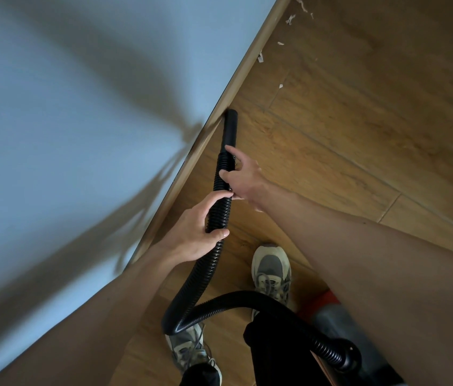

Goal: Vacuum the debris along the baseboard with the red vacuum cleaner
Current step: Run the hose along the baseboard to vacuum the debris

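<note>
The left hand (191, 235) wraps fully round the black ribbed plastic hose (214, 263); just beyond it the right hand (244, 179) grips the same hose, forefinger laid toward the smooth black nozzle (230, 126). The nozzle mouth sits against the wooden baseboard (247, 71). White scraps of debris (260, 57) lie farther along, so the sweep seems partway done; next, slide the nozzle farther along. The red vacuum cleaner (329, 300), near right, is mostly hidden behind the right forearm

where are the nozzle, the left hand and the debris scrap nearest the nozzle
nozzle (230, 126): head view, middle of its smooth tube
left hand (191, 232): head view, back of the hand
debris scrap (280, 86): head view, its centre
</note>
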A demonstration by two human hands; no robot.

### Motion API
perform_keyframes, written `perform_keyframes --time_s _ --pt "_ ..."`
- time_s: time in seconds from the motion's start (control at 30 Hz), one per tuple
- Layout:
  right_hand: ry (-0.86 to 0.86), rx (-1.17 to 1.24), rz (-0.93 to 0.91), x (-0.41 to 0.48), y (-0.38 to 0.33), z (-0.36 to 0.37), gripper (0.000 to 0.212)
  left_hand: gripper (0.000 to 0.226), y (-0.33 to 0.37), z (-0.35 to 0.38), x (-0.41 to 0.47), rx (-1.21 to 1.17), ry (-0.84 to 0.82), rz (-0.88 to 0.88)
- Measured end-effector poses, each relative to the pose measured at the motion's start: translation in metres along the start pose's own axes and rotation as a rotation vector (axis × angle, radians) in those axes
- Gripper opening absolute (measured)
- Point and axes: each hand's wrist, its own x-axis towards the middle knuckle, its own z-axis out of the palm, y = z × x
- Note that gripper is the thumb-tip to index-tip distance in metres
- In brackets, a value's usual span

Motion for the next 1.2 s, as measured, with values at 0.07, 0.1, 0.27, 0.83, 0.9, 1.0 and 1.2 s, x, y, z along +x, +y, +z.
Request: perform_keyframes --time_s 0.07,0.1,0.27,0.83,0.9,1.0,1.2 --pt "0.000 -0.004 0.005 0.000 -0.006 -0.004 0.065 0.065 0.005 -0.001 0.004 0.010 0.004 0.005" --pt "-0.001 -0.010 0.007 0.000 -0.010 -0.007 0.064 0.065 0.008 -0.002 0.006 0.014 0.005 0.007" --pt "0.009 -0.021 0.011 -0.001 -0.024 -0.020 0.064 0.065 0.021 -0.004 0.015 0.040 0.017 0.018" --pt "0.144 0.100 0.090 -0.002 -0.072 -0.078 0.064 0.065 0.098 -0.025 0.052 0.140 -0.088 0.106" --pt "0.158 0.107 0.095 -0.003 -0.070 -0.081 0.064 0.065 0.099 -0.023 0.054 0.144 -0.104 0.114" --pt "0.175 0.126 0.104 -0.005 -0.066 -0.082 0.063 0.065 0.097 -0.022 0.056 0.148 -0.140 0.105" --pt "0.184 0.153 0.085 -0.004 -0.060 -0.074 0.065 0.065 0.090 -0.028 0.054 0.161 -0.147 0.112"
